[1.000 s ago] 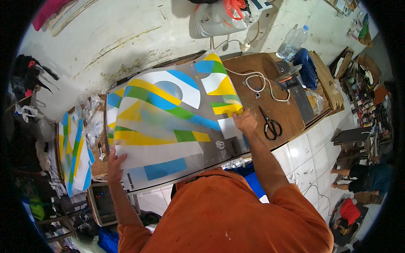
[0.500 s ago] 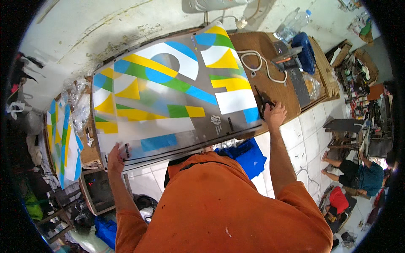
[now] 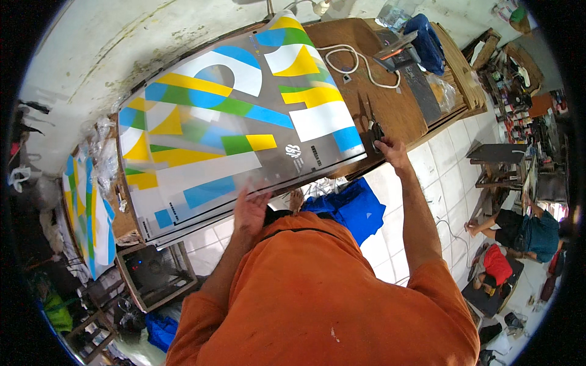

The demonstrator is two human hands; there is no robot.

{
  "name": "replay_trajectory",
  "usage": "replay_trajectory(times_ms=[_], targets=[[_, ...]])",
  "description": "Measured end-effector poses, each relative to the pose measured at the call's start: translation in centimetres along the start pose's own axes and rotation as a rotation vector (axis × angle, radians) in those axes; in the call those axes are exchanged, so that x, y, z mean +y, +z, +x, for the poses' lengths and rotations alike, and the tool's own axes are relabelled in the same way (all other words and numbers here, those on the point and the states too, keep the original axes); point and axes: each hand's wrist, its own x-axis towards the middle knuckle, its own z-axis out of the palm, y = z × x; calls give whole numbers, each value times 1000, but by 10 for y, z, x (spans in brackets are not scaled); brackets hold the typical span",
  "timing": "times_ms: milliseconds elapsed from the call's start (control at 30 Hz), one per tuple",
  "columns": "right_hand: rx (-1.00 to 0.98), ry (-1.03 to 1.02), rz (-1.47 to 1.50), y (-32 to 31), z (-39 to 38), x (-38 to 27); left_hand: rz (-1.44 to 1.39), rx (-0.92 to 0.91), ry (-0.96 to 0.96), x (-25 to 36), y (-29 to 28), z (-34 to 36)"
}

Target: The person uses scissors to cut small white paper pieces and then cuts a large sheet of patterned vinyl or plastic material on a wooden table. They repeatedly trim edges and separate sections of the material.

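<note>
A large printed plastic sheet (image 3: 210, 161) with blue, green, yellow and white shapes lies over the brown wooden table, semi-transparent in places. My left hand (image 3: 251, 210) is at the sheet's near edge, fingers stretched apart and slightly blurred, with nothing visible in it. Beyond the sheet's right edge, my right hand (image 3: 394, 151) has its fingers closed on the dark handles of a pair of scissors (image 3: 375, 133). The blades point away from me, low over the bare wood.
A white cable (image 3: 360, 55) loops across the brown tabletop (image 3: 342, 36), near a tablet-like device on a stand (image 3: 398, 52). Blue cloth (image 3: 351, 207) lies below the near edge. Another patterned sheet (image 3: 91, 213) hangs at left. A person (image 3: 531, 241) sits far right.
My left hand has left the sheet's near left corner and moved right along its edge. My right hand has closed on the scissors. The view has shifted slightly.
</note>
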Motion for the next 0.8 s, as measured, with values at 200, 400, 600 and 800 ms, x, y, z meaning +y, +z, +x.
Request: replay_trajectory(times_ms=[200, 400, 600, 800], targets=[[18, -9, 353, 6, -54, -20, 81, -140, -224, -50, 45, 29], [113, -223, 368, 11, -144, -32, 89, -83, -362, -71, 69, 27], [-386, 58, 309, 56, -187, -18, 276, -30, -341, -81, 82, 25], [-703, 147, 98, 95, -197, -23, 358, 104, -268, -88, 89, 24]])
